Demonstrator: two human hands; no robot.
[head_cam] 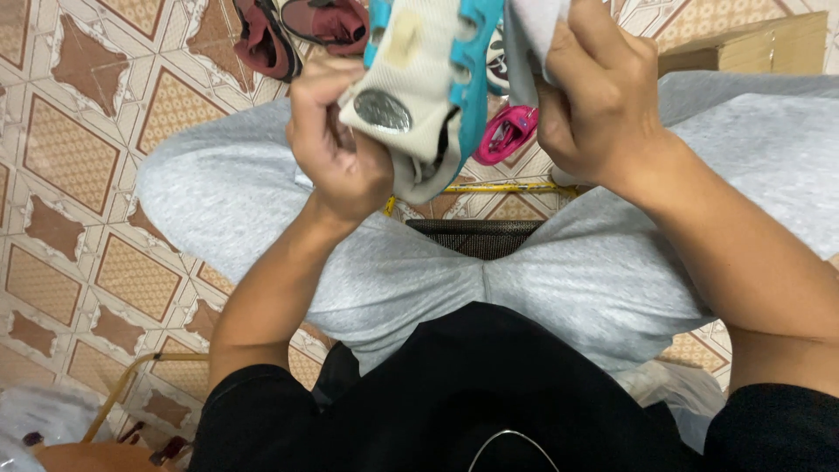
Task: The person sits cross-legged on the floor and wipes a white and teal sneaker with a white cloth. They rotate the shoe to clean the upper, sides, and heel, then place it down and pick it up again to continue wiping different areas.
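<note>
Both hands are closed on one thing: a cream-and-turquoise shoe (428, 87) held up over the lap, sole side partly toward the camera. The left hand (336, 149) wraps the near end of it, fingers curled shut around the cream fabric just beside a round silver patch (383, 110). The right hand (594, 96) is closed too, pinching a pale grey cloth (533, 35) against the shoe's right side; how much of the shoe itself those fingers catch is hidden by the cloth.

From largest to smallest around them: the patterned tile floor (79, 175) fills the left of the scene; the person's grey trousers (542, 271) spread across the middle, knees apart; a brown cardboard box (752, 44) sits at the far right; a black mesh seat edge (476, 236) shows between the legs; dark red sandals (288, 31) lie on the floor at the far side, left of the shoe; a small pink clip-like thing (504, 133) lies just below the shoe, between the hands.

As I judge it, the weak point is the right-hand hold. With cloth between fingers and shoe, the grip could slide, and the shoe would then pivot about the left hand and drop toward the lap or floor. The cloth could also slip free on its own if the pinch loosens.
</note>
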